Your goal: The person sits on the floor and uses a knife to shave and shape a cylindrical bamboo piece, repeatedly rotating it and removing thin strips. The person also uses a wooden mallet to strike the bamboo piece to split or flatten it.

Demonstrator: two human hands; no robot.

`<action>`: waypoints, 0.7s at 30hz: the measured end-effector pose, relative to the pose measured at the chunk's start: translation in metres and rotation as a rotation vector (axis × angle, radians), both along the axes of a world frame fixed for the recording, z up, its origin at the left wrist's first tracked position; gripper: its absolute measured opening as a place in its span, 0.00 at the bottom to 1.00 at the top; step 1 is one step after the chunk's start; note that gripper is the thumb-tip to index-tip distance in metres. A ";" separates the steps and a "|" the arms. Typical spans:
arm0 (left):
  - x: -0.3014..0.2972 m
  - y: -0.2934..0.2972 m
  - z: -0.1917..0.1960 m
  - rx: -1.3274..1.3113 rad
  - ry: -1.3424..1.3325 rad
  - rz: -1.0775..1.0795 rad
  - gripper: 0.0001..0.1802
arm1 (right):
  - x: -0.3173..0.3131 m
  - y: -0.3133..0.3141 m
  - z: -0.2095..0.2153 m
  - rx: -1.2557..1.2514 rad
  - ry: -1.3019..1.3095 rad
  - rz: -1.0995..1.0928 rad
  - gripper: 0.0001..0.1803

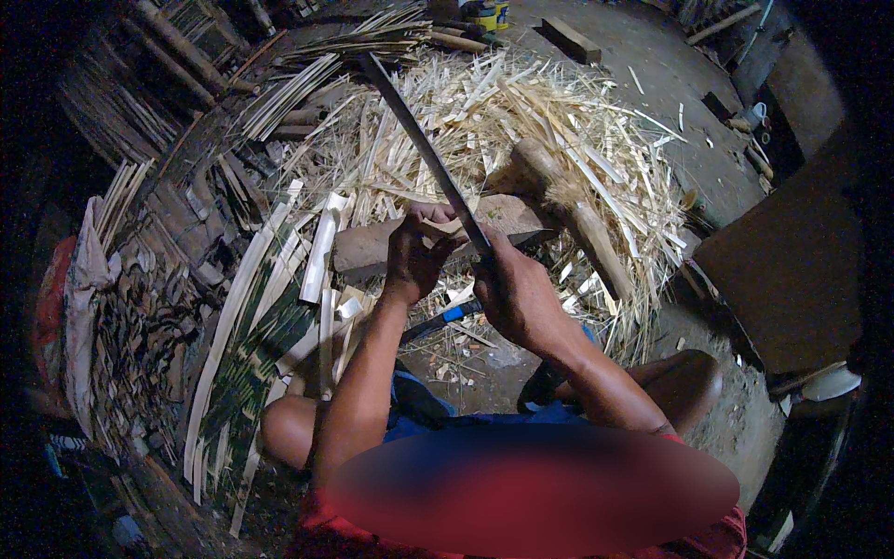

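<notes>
Both arms reach forward, the right hand (pixel 517 293) gripping a long knife (pixel 424 149) pointing far-left, the left hand (pixel 414 252) closed around a bamboo piece (pixel 445 225) on the wooden block (pixel 503 216).

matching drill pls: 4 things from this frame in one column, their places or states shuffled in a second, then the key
1. long blade
2. left hand
3. wooden mallet
4. green-backed bamboo strips

A. lying on the pale shavings, right of the block
B. gripped at the handle by the right hand, tip pointing away
C. laid on the ground at the person's left
D. holding a small piece on the wooden block

1-B, 2-D, 3-A, 4-C
</notes>
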State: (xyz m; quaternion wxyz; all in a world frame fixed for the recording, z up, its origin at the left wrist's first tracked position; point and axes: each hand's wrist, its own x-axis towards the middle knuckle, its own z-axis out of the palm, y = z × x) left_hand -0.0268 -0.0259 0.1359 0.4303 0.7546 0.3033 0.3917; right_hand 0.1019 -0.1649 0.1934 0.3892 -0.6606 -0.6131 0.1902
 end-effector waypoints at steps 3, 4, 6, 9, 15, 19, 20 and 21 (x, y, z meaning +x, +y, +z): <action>0.000 -0.001 -0.004 -0.159 -0.232 -0.095 0.13 | 0.001 0.003 -0.004 -0.018 -0.017 0.011 0.34; 0.001 0.000 -0.006 -0.193 -0.290 -0.120 0.13 | 0.002 0.003 -0.004 -0.037 -0.013 0.008 0.34; 0.002 0.001 -0.014 -0.220 -0.315 -0.154 0.13 | 0.004 0.002 -0.005 -0.045 -0.005 0.005 0.33; 0.003 0.003 -0.022 -0.371 -0.423 -0.207 0.15 | 0.004 0.001 -0.004 -0.051 0.022 0.005 0.32; 0.001 0.001 -0.014 -0.912 -0.670 -0.201 0.17 | 0.003 -0.001 0.005 -0.039 0.058 0.015 0.28; 0.001 0.005 -0.020 -0.907 -0.671 -0.237 0.22 | 0.005 -0.002 0.006 -0.102 0.100 0.011 0.24; 0.000 0.006 -0.025 -0.936 -0.699 -0.261 0.21 | 0.005 -0.003 0.005 -0.079 0.117 0.035 0.23; 0.000 0.008 -0.030 -0.965 -0.727 -0.284 0.21 | 0.005 -0.002 0.003 -0.102 0.112 0.023 0.23</action>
